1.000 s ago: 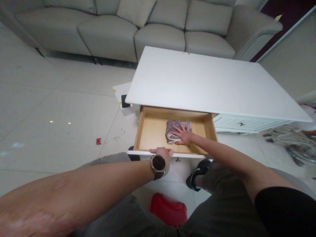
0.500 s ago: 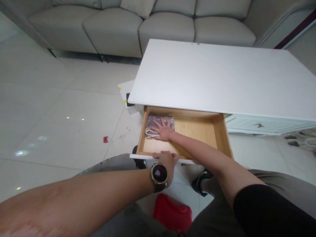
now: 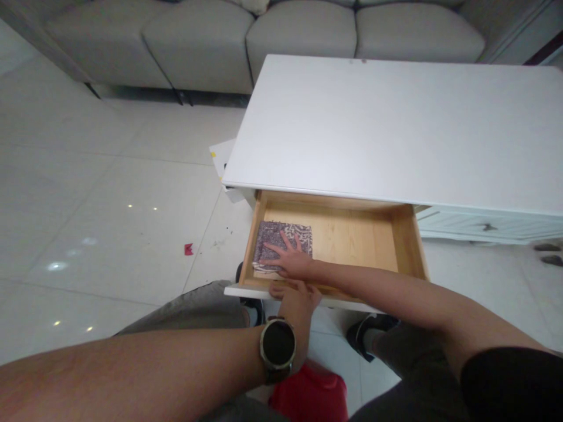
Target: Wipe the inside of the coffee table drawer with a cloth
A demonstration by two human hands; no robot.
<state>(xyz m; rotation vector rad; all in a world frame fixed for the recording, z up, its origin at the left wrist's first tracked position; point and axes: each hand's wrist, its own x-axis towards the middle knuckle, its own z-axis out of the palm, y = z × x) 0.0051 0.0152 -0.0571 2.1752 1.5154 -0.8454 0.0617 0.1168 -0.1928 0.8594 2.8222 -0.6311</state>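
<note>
A pulled-out wooden drawer (image 3: 352, 234) with a white front hangs from the white coffee table (image 3: 373, 129). In its left front part lies a folded purple-grey towel (image 3: 272, 234) with a pale pattern. My right hand (image 3: 290, 258) rests flat on this towel, palm down and fingers spread, covering its middle. Just in front, my left hand (image 3: 299, 302), with a round watch (image 3: 278, 343) on its wrist, holds the top edge of the drawer front. Its fingers hook over that edge; the thumb's grip is partly hidden.
A grey sofa (image 3: 197, 47) stands behind the table. A second, closed drawer (image 3: 479, 225) is at the right. Below my hands sits a red object (image 3: 312, 395) on the floor, and a red scrap (image 3: 189, 249) lies at left. A white box (image 3: 224, 155) stands beside the table.
My right hand and the towel have shifted towards the drawer's front, and the towel's front fold lies flatter. My left hand stays on the drawer front. The view has tilted down slightly.
</note>
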